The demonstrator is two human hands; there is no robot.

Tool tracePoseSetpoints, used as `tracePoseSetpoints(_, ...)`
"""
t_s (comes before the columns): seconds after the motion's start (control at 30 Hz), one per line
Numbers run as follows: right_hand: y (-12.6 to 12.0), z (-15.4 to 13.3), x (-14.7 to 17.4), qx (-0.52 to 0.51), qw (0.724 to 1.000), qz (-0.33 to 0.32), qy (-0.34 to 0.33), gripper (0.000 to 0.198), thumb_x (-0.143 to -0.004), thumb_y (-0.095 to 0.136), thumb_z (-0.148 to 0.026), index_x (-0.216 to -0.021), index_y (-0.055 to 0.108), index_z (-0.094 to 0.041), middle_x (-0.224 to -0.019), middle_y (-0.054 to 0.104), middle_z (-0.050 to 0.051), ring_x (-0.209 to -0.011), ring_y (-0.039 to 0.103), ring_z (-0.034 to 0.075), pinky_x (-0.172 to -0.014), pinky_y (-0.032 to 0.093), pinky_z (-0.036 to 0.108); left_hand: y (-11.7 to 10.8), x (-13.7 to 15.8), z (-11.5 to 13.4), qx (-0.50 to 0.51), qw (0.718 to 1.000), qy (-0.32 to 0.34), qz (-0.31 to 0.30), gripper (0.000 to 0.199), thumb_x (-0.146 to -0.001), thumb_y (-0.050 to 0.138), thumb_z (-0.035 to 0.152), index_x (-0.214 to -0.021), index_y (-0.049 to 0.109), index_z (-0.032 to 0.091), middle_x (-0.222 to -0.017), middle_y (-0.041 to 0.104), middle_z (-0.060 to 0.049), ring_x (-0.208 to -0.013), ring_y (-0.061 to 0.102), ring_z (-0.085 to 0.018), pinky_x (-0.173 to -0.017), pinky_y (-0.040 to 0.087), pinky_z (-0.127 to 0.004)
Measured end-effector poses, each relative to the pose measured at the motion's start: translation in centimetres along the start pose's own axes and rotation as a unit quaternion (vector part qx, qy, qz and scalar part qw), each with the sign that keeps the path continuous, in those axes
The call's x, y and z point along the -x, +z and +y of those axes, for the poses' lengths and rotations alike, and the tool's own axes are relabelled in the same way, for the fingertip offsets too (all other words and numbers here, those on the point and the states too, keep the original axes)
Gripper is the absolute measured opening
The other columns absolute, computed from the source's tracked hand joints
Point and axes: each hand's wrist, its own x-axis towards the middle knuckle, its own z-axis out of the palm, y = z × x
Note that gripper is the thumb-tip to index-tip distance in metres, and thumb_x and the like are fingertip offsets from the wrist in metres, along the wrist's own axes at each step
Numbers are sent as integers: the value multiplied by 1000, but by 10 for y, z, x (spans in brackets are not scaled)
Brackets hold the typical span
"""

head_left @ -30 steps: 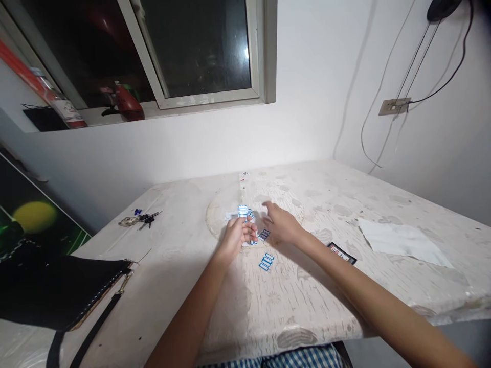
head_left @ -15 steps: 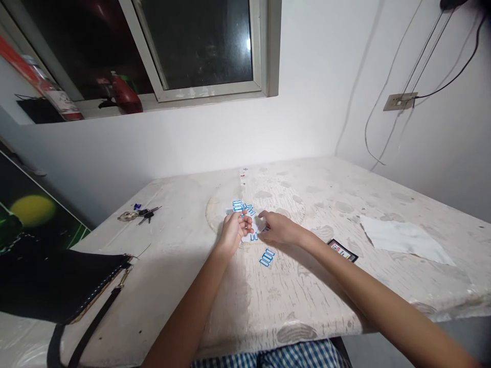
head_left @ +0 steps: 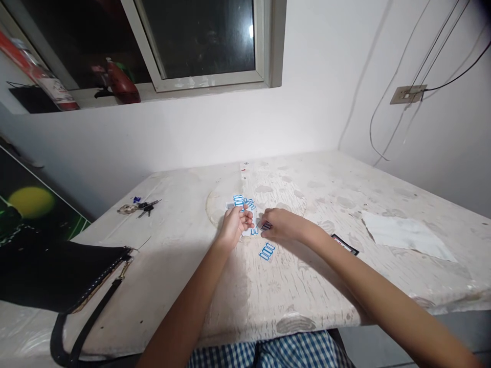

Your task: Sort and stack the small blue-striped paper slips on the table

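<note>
Several small pieces with blue outlined shapes, like stickers, lie at the middle of the table, among them an upper group (head_left: 238, 201). My left hand (head_left: 233, 227) is right in front of that group, its fingers curled in; anything inside them is hidden. Facing it from the right, my right hand (head_left: 284, 225) has thumb and fingers bent around a small sticker-like piece with dark blue outlines (head_left: 266, 225). Another blue-outlined sticker piece (head_left: 267, 251) lies flat, nearer me, below the right hand. A whitish sheet partly shows between the hands.
A black-edged card (head_left: 344, 245) lies beyond my right forearm, and a white cloth or paper (head_left: 406, 237) farther right. Keys (head_left: 148, 207) rest at the left. A black bag (head_left: 57, 276) with a strap covers the near left corner. Behind the table (head_left: 184, 220) stands a wall.
My right hand has turned slightly, so the dark-outlined piece at its fingertips shows more clearly. The left hand stays nearly where it was. The whole view has shifted a little.
</note>
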Motion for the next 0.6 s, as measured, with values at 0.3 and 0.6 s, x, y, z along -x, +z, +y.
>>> tracePoseSetpoints(0.3,0,1,2,50,999,16,7,20,-76,45,-14,-65,62,-14,-67,59,9,-58,51,16,-54,29,28,-1,1,-1,-2,1000,-10,-6,7,-72,44,18,-77,48,14,-54,51,-1,-44,47,-11,-44,39,-21)
tracePoseSetpoints(0.6,-4,-1,-1,-18,965,257,45,27,-92,30,-18,-98,56,-13,-94,57,10,-78,54,16,-63,34,26,1,3,-3,-33,994,-83,-66,6,-75,46,19,-76,48,14,-55,52,-3,-43,45,-9,-43,38,-21)
